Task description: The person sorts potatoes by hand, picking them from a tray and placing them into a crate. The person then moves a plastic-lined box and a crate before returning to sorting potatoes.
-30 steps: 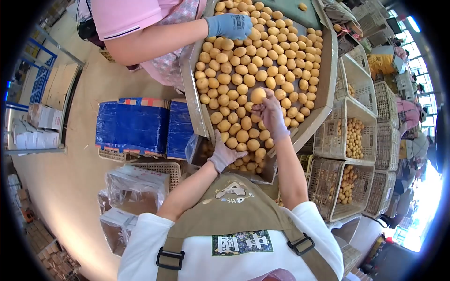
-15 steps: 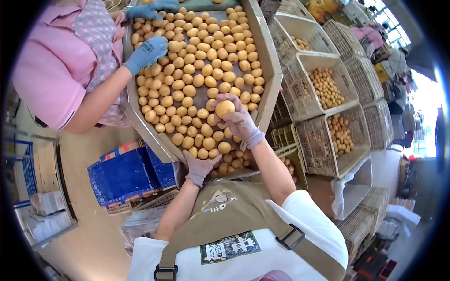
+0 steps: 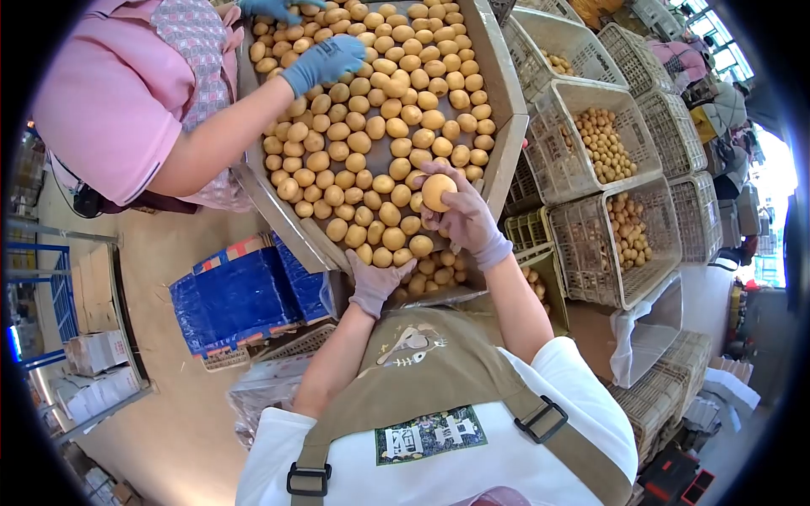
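A big sloped tray (image 3: 503,76) holds many round yellow-brown fruits (image 3: 384,110). My right hand (image 3: 462,221), in a pale glove, grips one yellow fruit (image 3: 438,192) just above the tray's near right corner. My left hand (image 3: 375,280), also gloved, rests on the tray's lower lip beside fruits that lie in a bin (image 3: 439,271) below it. Whether the left hand holds anything is hidden.
A person in a pink top stands at the left, with blue-gloved hands (image 3: 325,61) on the fruits. Wire baskets (image 3: 603,148) with fruits stand to the right. Blue-wrapped boxes (image 3: 236,295) and flat crates lie on the floor at the left.
My view swung, so the tray shifted. My right hand has kept hold of one fruit and turned it while lifting slightly. The other person's gloved hands moved across the fruits.
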A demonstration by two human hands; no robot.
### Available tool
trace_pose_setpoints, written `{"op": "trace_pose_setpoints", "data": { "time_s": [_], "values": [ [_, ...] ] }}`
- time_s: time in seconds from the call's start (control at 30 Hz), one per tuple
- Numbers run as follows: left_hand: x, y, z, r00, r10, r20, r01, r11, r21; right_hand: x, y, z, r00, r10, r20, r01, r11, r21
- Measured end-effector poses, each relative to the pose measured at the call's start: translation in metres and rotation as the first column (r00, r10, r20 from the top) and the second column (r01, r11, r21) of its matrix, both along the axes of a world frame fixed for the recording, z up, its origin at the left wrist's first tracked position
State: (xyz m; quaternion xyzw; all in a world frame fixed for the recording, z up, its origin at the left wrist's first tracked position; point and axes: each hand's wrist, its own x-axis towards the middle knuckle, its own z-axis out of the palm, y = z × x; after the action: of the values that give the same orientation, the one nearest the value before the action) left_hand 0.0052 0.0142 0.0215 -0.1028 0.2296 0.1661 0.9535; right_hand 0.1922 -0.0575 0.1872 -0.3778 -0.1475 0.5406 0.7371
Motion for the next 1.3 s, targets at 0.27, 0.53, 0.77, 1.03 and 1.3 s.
{"op": "trace_pose_setpoints", "data": {
  "time_s": [0.27, 0.53, 0.77, 1.03, 1.3],
  "values": [
    [-0.003, -0.010, -0.031, 0.924, 0.140, -0.356, 0.275, 0.405, 0.872, 0.007, -0.032, -0.017, 0.982, -0.040, 0.184, 0.068, 0.987, -0.149],
    [-0.007, 0.014, -0.049, 0.990, -0.124, -0.073, 0.110, 0.979, -0.172, 0.098, -0.263, -0.036, 0.261, -0.937, 0.230, 0.959, 0.280, 0.051],
    [0.001, 0.007, -0.023, 0.986, -0.130, -0.101, 0.148, 0.969, 0.200, 0.104, -0.296, -0.015, 0.005, -1.000, 0.018, 1.000, 0.005, -0.021],
    [-0.015, 0.000, -0.056, 0.967, -0.147, -0.207, 0.200, 0.945, 0.260, -0.007, -0.049, -0.046, -0.315, 0.211, 0.925, 0.160, 0.973, -0.167],
    [-0.019, -0.010, -0.028, 0.894, -0.143, -0.425, 0.244, 0.950, 0.196, 0.000, -0.001, -0.089, -0.235, 0.630, 0.740, 0.271, 0.774, -0.573]
  ]
}}
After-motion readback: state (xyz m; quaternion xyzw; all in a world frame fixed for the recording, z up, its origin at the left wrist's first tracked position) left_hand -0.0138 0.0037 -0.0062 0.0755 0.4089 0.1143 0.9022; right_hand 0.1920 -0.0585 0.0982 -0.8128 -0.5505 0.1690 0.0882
